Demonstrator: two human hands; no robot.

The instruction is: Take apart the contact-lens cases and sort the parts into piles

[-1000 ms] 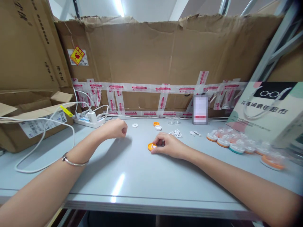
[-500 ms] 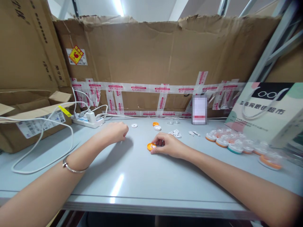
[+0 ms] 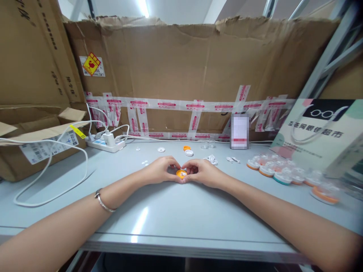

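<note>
A tall brown cardboard wall (image 3: 170, 64) with a ragged top edge closes off the far side of the pale grey, glossy bench (image 3: 159, 215), strips of red-and-white tape crossing its lower part. Grey metal framing (image 3: 326, 71) slants at the far right. Above, a bright tube light (image 3: 143, 7) shines, its streak reflected on the near benchtop.

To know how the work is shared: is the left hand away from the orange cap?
No, the left hand is at the orange cap.

Small round orange plastic dish (image 3: 181, 174), w/ white bits inside, open side up, just below ctr of frame, btwn fingertips.
</note>
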